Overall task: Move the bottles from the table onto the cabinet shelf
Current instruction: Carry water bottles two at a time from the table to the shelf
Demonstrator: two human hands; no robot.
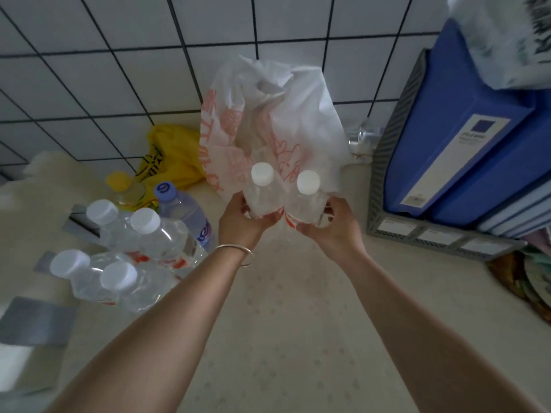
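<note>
Both forearms reach forward over the table [298, 323], converging toward the middle. The left hand [243, 223] wraps around the lower body of the left bottle [264, 192], fingers curled round its far side, a thin bangle [238, 253] on the wrist. The right hand [325, 226] grips the right bottle [307, 198] the same way, thumb on the near side and fingers closed round the outer side. The two clear, white-capped bottles stand upright, side by side and touching, with red label bands showing just above the hands. Whether their bases rest on the table or are lifted off it cannot be told.

Directly behind the held pair stands a white plastic bag [277, 120] with red print, leaning against the tiled wall [119, 70]. To its left lies a crumpled yellow bag [176, 153], and near that a small jar with a yellow lid [119, 180].

On the left of the table a cluster of four more clear bottles [143, 248] with white caps stands close together, just beside the left forearm. Behind them stands a blue-capped bottle [185, 210] with a purple label, touching the cluster.

To the right, a grey file rack [417, 231] holds blue folders [462, 129], near the right hand but apart from it. Another plastic bag [507, 40] hangs over the folders at the top right. Grey tape strips [35, 320] mark the table's left edge.
</note>
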